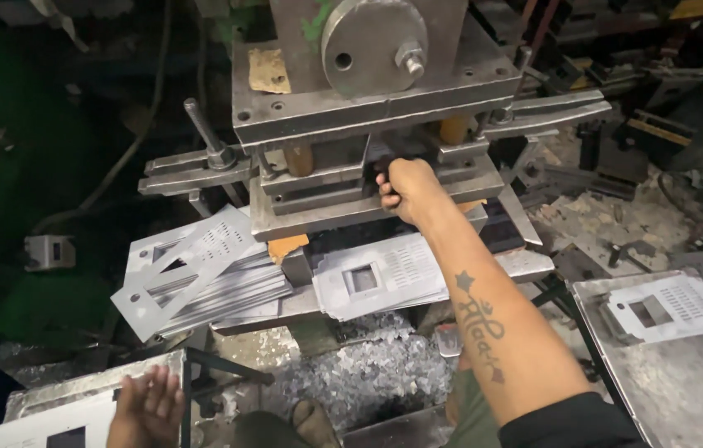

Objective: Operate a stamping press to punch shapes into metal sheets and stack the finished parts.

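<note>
Right hand (408, 189) was reaching into the gap of the steel press (368, 108), fingers curled around something I couldn't really make out, while the left hand (146, 406) lay flat and open on a punched sheet (44, 423) on the desk (86, 386) down at bottom left.

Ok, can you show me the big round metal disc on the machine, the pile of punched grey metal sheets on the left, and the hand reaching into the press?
big round metal disc (372, 35), head view, flat face.
pile of punched grey metal sheets (202, 265), head view, top sheet.
right hand (408, 189), head view, back of hand.
</note>
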